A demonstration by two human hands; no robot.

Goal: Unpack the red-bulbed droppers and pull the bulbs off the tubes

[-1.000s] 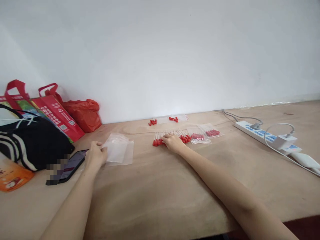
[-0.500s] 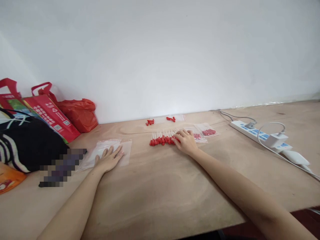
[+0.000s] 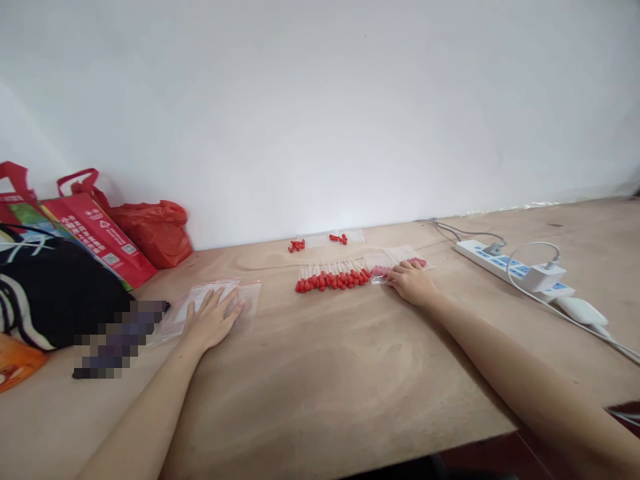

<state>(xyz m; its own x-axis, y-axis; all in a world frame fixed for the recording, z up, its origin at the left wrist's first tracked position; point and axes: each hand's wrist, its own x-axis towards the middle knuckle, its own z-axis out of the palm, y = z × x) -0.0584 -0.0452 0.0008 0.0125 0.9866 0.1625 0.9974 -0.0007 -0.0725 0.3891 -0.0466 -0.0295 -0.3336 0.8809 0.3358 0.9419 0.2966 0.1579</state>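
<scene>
My left hand (image 3: 215, 319) lies flat, fingers spread, over clear zip bags (image 3: 250, 291) on the left side of the table. To the right, my right hand (image 3: 413, 283) has its fingers bent together at the near edge of a clear zip bag (image 3: 379, 279) holding red-tipped sticks. The palm covers part of this bag, and the thumb is mostly hidden. Just left of those fingers lies a row of loose pale sticks with red tips (image 3: 333, 279), their red ends facing me.
Two small clusters of red-tipped sticks (image 3: 297, 246) lie on clear bags near the wall. On the right are a white power strip (image 3: 493, 261), a charger (image 3: 543, 277) and cables. Red bags (image 3: 150, 233), a black cloth item (image 3: 65, 287) and a blurred-out item (image 3: 123, 339) occupy the left.
My right hand has moved right, off the row of red-tipped sticks and onto the bag beside it, uncovering the row's right end. My left hand stays over its bags. The view has shifted slightly.
</scene>
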